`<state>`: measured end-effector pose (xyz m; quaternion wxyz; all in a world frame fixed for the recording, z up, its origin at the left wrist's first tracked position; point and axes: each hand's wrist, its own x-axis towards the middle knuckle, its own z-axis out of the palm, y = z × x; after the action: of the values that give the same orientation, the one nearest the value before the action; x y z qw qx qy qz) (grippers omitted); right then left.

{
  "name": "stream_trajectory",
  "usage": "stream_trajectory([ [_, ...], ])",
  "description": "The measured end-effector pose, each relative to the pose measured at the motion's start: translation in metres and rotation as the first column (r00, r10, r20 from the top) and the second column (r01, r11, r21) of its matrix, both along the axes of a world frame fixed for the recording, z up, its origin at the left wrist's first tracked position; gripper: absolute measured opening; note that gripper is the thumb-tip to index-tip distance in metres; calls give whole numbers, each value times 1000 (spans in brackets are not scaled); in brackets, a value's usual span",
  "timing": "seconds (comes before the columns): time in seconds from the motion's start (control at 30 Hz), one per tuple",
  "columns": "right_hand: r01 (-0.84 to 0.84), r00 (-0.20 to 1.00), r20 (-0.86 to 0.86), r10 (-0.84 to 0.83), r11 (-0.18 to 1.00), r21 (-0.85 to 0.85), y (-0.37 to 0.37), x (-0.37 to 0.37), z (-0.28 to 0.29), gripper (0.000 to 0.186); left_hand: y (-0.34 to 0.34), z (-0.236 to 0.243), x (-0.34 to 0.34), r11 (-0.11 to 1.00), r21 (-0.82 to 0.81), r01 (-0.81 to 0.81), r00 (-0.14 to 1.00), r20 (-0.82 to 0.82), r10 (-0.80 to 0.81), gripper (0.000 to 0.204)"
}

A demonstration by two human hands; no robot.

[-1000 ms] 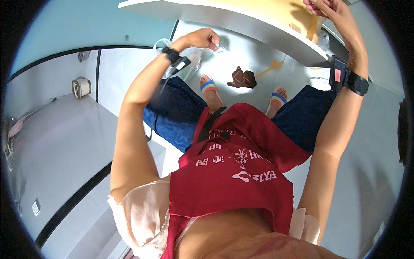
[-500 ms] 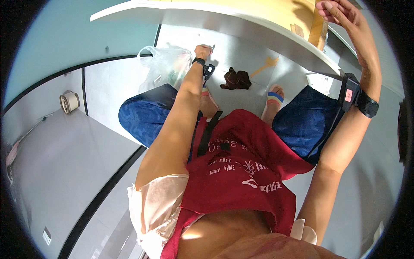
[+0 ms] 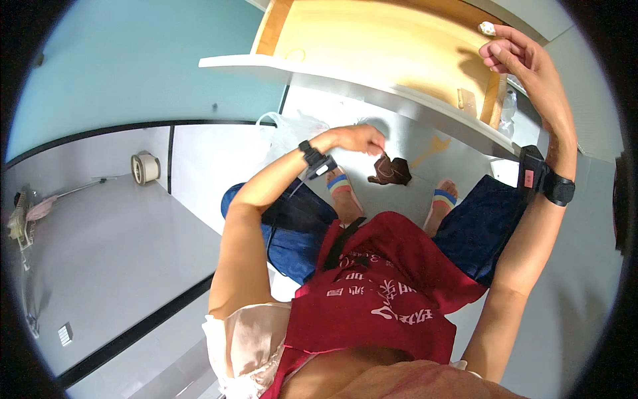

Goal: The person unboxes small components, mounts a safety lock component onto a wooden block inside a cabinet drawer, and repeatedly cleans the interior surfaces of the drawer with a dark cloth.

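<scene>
My left hand (image 3: 361,138) is low over the floor, its fingers closed in a pinch at the upper edge of a crumpled dark brown cloth item (image 3: 392,171) with a thin cord-like line on it. Whether the fingertips grip that item or something small is hidden. Above the right end of a pulled-out drawer (image 3: 372,30) is my right hand (image 3: 528,60). Its index finger stretches out and the other fingers curl loosely, with nothing seen in the palm. A small white patterned piece (image 3: 487,28) shows at the index fingertip; whether it is worn or touched I cannot tell.
The drawer's white front (image 3: 372,83) stands across, ahead of my knees. A clear plastic bag (image 3: 292,133) lies on the floor at the left. Beyond the brown item is a yellow, long-handled thing (image 3: 435,147). A cream roll (image 3: 145,169) stands further left.
My left hand has moved right, from beside the plastic bag to the brown cloth item. The view has shifted, showing more of the drawer. My right hand stays over its right end.
</scene>
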<state>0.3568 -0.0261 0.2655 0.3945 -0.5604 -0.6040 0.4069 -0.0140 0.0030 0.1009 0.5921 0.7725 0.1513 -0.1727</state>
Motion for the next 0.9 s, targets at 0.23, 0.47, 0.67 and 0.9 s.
stream_trajectory([
  [0.23, -9, 999, -41, 12, 998, 67, 3, 10, -7, 42, 53, 242, 29, 945, 220, -240, 967, 141, 212, 18],
  [0.47, -69, 995, -60, 75, 993, 99, 5, 12, -17, 43, 209, 223, 10, 689, 725, 7, 873, -340, 349, 9],
  [0.67, -48, 999, -14, 49, 996, 77, 7, 19, -24, 42, 273, 137, -23, 815, 525, 245, 574, -756, 315, 13],
  [0.9, -53, 997, -46, 55, 998, 39, 10, 29, -22, 41, 287, 97, -38, 867, 463, 183, 515, -797, 317, 14],
])
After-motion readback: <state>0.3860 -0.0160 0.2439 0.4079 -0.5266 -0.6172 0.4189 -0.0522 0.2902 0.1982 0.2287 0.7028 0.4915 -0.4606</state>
